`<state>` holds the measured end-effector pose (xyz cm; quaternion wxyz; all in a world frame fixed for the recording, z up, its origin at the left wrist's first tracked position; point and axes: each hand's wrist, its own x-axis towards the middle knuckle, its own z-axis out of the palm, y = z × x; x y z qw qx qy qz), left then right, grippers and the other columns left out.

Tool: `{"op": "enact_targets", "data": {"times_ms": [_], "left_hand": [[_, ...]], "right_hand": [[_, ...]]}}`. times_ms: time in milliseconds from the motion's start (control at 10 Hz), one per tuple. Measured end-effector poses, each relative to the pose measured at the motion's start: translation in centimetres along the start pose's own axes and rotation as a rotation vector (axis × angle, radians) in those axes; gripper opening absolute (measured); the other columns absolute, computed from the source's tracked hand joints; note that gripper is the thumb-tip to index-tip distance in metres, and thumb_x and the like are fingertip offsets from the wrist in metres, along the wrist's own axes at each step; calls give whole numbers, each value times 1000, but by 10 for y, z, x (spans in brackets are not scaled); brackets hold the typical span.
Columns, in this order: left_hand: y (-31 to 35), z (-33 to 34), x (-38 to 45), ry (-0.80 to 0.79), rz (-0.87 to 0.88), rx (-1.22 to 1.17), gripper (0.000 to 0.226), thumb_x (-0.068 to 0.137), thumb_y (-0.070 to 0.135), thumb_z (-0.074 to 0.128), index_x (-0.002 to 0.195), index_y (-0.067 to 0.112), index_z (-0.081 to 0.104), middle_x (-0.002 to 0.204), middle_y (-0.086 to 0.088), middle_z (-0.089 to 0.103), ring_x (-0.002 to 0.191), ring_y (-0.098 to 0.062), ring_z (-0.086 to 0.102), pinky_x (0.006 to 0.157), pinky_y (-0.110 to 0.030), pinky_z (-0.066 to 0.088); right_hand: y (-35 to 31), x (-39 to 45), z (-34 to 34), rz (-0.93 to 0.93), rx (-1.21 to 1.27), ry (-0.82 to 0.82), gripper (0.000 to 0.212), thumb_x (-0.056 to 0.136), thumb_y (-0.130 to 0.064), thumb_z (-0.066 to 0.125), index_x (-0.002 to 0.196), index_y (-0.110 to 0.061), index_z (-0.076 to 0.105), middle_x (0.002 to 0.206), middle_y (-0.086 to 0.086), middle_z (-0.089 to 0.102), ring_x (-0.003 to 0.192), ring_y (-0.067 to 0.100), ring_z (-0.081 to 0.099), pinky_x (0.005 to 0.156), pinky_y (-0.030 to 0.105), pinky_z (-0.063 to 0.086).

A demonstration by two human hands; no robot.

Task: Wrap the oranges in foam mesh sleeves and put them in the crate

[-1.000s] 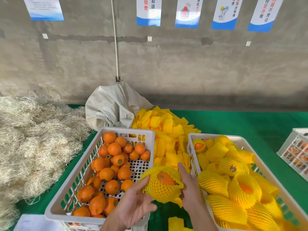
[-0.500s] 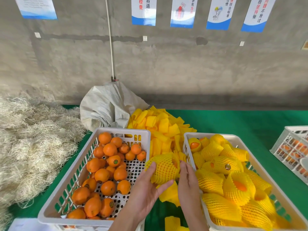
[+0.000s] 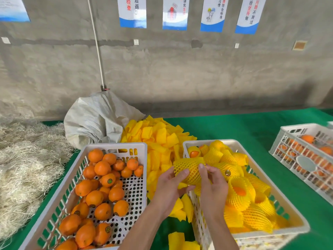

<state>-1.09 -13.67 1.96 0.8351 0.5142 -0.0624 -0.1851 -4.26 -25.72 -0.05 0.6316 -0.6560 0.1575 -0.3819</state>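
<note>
An orange in a yellow foam mesh sleeve (image 3: 191,168) is held between both hands above the left rim of the right white crate (image 3: 292,222). My left hand (image 3: 171,184) cups it from below and the left, fingers curled round it. My right hand (image 3: 212,184) grips its right side, fingertips on top. That crate holds several sleeved oranges (image 3: 241,192). The left white crate (image 3: 115,146) holds several bare oranges (image 3: 100,181). A heap of loose yellow sleeves (image 3: 158,136) lies between and behind the two crates.
A white woven sack (image 3: 95,120) leans against the concrete wall behind the crates. Pale straw (image 3: 25,159) is piled at the left. A third white crate (image 3: 306,156) with oranges stands at the right on the green cloth (image 3: 243,127). Loose sleeves (image 3: 177,240) lie near the front edge.
Both hands have carried the sleeved orange rightward, from between the crates to above the right crate's left rim. The orange's bare top, visible earlier, is now covered by mesh.
</note>
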Motion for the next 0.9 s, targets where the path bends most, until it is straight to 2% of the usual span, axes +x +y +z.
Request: {"op": "enact_targets", "data": {"times_ms": [100,200,300,400,500,600,700,800,900], "left_hand": [[-3,31,37,-35,22,244,22,99,27,69,120,23,73,114,4,78,107,-16,74,85,-28,61],[-19,56,82,61,-4,359,36,97,33,71,127,15,66,125,0,72,120,-23,67,98,-39,59],[-39,69,113,185,-10,336,54,98,27,71,144,12,48,137,1,56,130,-27,58,109,-47,51],[-58,72,131,226,22,361,75,98,20,71,158,15,27,150,-6,50,134,-28,54,112,-45,48],[-82,66,141,150,7,886,64,105,23,57,162,17,26,162,-7,40,148,-30,38,121,-44,35],[-93,53,144,193,-27,1198,62,107,32,52,162,19,28,164,-6,36,154,-30,24,125,-45,23],[-92,34,148,164,-112,1273,63,106,35,54,163,27,27,161,-13,38,152,-31,26,123,-42,25],[-76,21,142,138,-157,1200,62,102,31,62,159,25,38,155,-12,48,144,-31,42,117,-41,38],[-42,8,137,160,-82,1141,50,101,32,65,147,14,54,151,-10,54,139,-29,49,111,-36,40]], "right_hand": [[1,37,-16,-25,-134,42,25,95,-42,67,108,-20,66,100,-10,70,99,16,66,78,24,53],[3,77,-27,-6,-326,-58,57,92,-45,72,138,-18,52,127,-13,55,121,7,51,96,23,41],[9,110,-31,1,-425,-216,74,92,-39,76,153,-20,37,135,-10,46,125,6,43,102,31,45],[25,135,-30,-34,-636,-368,57,100,-27,66,151,-16,44,144,6,56,124,20,54,106,38,44],[48,141,-24,-47,-964,-627,50,105,-20,55,153,-18,46,157,10,47,144,27,43,118,38,34],[64,140,-17,-133,-1190,-711,52,105,-27,52,156,-32,41,164,4,37,150,26,35,123,42,29],[69,138,-6,-151,-1245,-711,53,104,-32,54,154,-40,40,165,1,33,151,27,32,123,45,25],[63,133,-1,-156,-1243,-679,53,103,-34,55,154,-39,41,163,3,34,150,28,32,122,46,26],[53,130,3,-208,-1251,-620,55,104,-38,52,157,-32,37,164,7,32,152,29,28,123,44,23]]}}
